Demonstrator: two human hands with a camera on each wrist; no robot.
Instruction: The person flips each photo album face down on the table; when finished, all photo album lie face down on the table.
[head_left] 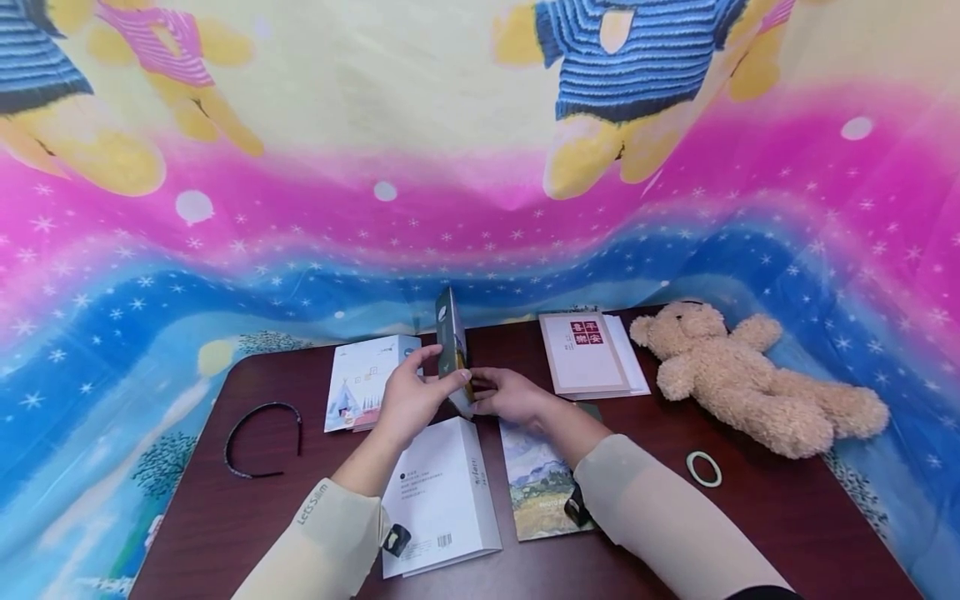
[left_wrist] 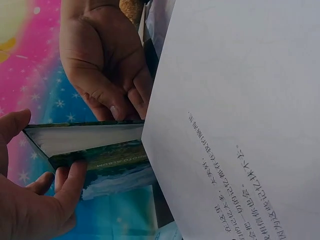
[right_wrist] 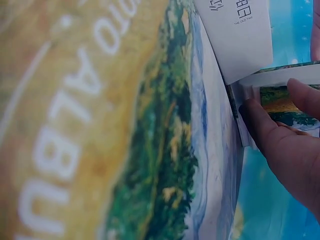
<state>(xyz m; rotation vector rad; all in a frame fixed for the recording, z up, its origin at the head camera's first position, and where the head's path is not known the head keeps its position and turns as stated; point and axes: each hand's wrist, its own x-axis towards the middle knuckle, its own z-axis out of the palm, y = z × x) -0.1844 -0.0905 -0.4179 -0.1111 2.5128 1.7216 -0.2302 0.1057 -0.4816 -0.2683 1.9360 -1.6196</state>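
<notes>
A dark green photo album (head_left: 452, 333) stands on edge between the two hands above the middle of the table. The left hand (head_left: 411, 396) grips its left side, thumb on the near part and fingers farther back. In the left wrist view, the left hand (left_wrist: 40, 200) has fingertips on the covers of the slightly parted photo album (left_wrist: 95, 137). The right hand (head_left: 513, 396) holds the album's lower right edge. In the right wrist view, the right hand (right_wrist: 290, 145) has thumb and fingers at the photo album (right_wrist: 280, 105), over its pale page edges.
A white album (head_left: 438, 500) and a landscape-painted photo album (head_left: 536, 483) lie in front. An illustrated album (head_left: 363, 379) is at back left, a cream album (head_left: 585, 354) at back right. A headband (head_left: 262, 408), a pale green ring (head_left: 703, 469) and a teddy bear (head_left: 750, 375) lie around.
</notes>
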